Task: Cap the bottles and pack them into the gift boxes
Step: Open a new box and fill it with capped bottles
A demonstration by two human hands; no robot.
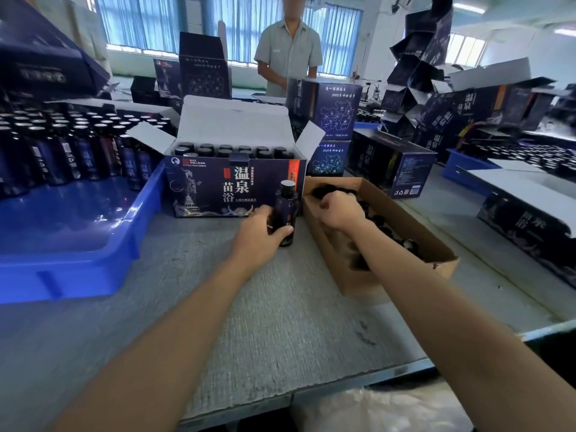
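Gripping dark bottle (286,210) upright on grey surface (280,307) with left hand (261,227), fingers wrapped round its lower body; threaded neck showing. Sits just in front of open gift box (215,188) packed with capped bottles. Right hand (339,210) knuckles-up in cardboard box (352,282) of loose black caps (381,221), fingers curled down, blurred; can't tell whether holding one. Blue tray (78,244) of more bottles (62,145) to the left.

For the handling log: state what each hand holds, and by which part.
Left hand grips the bottle by its lower body. Right hand is in the cardboard box of caps; whether it holds one cannot be told.
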